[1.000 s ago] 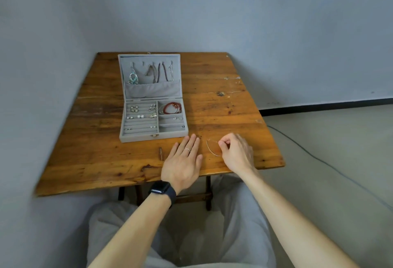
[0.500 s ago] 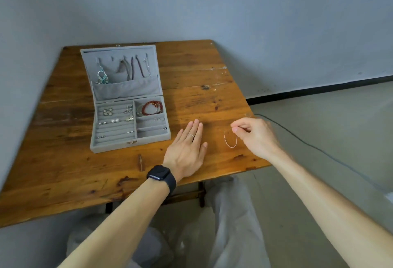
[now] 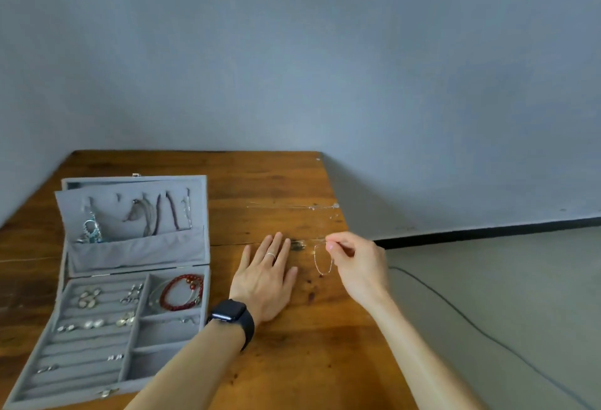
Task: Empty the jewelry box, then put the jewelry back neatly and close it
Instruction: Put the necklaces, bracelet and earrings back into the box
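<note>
An open grey jewelry box [image 3: 66,282] sits on the left of the wooden table [image 3: 286,188]. Its raised lid [image 3: 136,247] holds hanging necklaces [image 3: 156,214]. The tray holds earrings [image 3: 89,323] on the left and a red bead bracelet [image 3: 182,292] in the top right compartment. My right hand [image 3: 357,263] pinches a thin chain bracelet [image 3: 322,261], which dangles as a loop just above the tabletop. To the left of the chain, my left hand [image 3: 265,276] rests flat on the table with straight fingers, a ring on one finger and a black watch on the wrist.
The table's right edge [image 3: 367,295] runs just under my right hand, with grey floor [image 3: 504,295] and a dark cable [image 3: 455,312] beyond. Grey walls stand behind and to the left of the table.
My right hand has lifted the thin chain off the table near the front edge and carried it up and to the right. The left hand stays flat. The camera view has shifted right.
</note>
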The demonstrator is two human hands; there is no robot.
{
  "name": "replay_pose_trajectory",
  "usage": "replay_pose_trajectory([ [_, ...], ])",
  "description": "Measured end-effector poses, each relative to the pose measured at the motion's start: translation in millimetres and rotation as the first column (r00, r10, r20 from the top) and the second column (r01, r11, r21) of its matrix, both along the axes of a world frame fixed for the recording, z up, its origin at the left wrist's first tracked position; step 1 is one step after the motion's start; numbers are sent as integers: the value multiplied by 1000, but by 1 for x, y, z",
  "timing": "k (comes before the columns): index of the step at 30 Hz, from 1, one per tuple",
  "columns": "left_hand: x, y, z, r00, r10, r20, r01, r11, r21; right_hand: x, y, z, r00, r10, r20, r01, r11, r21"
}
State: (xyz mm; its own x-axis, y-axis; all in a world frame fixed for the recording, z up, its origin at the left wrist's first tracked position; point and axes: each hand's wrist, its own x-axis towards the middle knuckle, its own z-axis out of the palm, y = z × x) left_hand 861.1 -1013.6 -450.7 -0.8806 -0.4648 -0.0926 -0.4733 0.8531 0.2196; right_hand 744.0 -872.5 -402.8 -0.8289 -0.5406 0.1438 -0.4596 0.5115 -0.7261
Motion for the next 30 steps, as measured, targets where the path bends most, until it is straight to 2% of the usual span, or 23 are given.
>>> replay_pose_trajectory([
  [4, 0, -3, -9, 999, 26, -38, -27, 1000, -6, -23, -32, -8, 999, -1, 52, 3, 999, -44],
  [7, 1, -2, -9, 998, 28, -53, -29, 999, -17, -41, -44, -18, 991, -57, 118, 68, 994, -90],
  [12, 0, -2, -9, 996, 34, -76, -36, 999, -16, -60, -35, -46, 983, -181, 21, 180, 982, 65],
  [26, 0, -3, -11, 996, 42, -82, -43, 999, -13, -62, -32, -65, 965, -260, -28, 261, 965, 8],
  [30, 0, -3, -12, 997, 46, -64, -47, 999, -14, -61, -31, -63, 960, -279, 25, 278, 960, 12],
])
